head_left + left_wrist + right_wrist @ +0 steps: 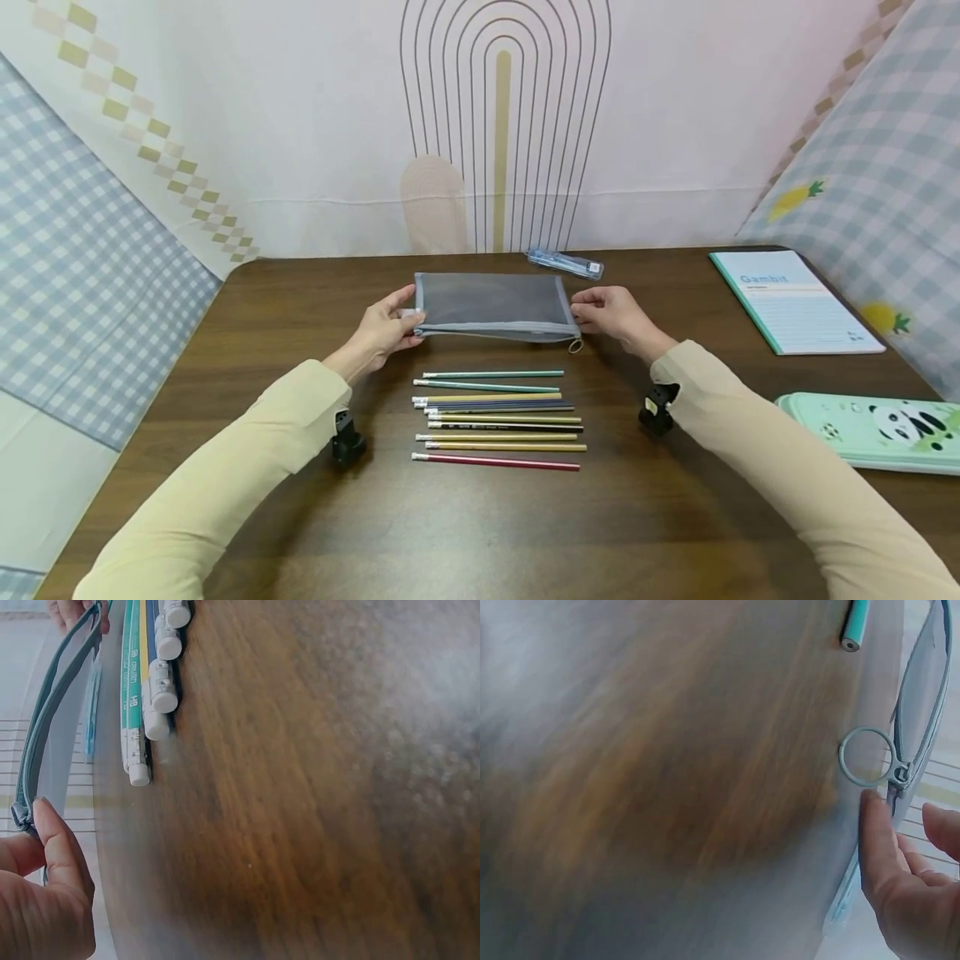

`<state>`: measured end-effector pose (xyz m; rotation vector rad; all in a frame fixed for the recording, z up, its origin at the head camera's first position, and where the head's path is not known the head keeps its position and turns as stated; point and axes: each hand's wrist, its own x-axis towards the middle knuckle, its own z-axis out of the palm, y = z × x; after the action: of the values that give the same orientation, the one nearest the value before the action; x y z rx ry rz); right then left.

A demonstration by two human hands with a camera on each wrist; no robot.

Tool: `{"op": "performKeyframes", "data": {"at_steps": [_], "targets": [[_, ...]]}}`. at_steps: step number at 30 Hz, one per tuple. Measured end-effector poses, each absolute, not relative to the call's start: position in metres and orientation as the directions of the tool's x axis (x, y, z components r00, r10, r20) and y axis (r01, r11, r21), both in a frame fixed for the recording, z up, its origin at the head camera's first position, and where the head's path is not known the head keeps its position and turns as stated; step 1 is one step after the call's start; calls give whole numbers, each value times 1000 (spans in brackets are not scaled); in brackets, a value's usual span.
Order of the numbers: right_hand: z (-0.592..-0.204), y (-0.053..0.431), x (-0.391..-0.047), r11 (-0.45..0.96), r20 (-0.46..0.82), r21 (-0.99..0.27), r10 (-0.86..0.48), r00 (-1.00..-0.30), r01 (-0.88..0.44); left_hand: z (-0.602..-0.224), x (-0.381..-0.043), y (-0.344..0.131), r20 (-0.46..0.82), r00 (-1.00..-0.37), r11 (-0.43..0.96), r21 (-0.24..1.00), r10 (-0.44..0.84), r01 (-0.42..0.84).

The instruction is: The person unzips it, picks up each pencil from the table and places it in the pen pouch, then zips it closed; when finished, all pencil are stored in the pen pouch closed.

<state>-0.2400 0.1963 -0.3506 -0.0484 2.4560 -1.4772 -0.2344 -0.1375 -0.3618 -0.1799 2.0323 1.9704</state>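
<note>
A translucent grey zip pouch (495, 300) lies flat at the back middle of the table, its zip edge towards me and the mouth parted. My left hand (382, 327) pinches its front left corner between thumb and fingers. Beside the right edge is my right hand (611, 312), thumb and forefinger visibly apart in the right wrist view. Near that forefinger hangs the round zip pull ring (866, 757). Closer to me, several pencils (498, 437) lie in a row, white erasers to the left; teal pencils (135, 690) are nearest the pouch.
Behind the pouch lies a slim clear packet with blue contents (565, 264). A notebook (798, 304) sits at the back right, and a mint green panda pencil case (862, 425) is in front of it. Patterned cloth (315, 125) stands behind the wooden table (450, 533).
</note>
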Motion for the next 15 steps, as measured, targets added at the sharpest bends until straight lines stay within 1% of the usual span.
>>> {"op": "performKeyframes", "data": {"at_steps": [7,10,15], "targets": [[-352,199,-244,372,-315,-894,-125,-941,250,-362,-234,-135,-328,-936,63,944,124,-323],[-353,199,-243,303,-367,-898,-119,-923,318,-363,-233,-135,-339,-933,62,940,117,-334],[-354,199,-241,205,-435,-889,-94,-895,410,-364,-234,-137,-333,-940,68,942,75,-329]]}}
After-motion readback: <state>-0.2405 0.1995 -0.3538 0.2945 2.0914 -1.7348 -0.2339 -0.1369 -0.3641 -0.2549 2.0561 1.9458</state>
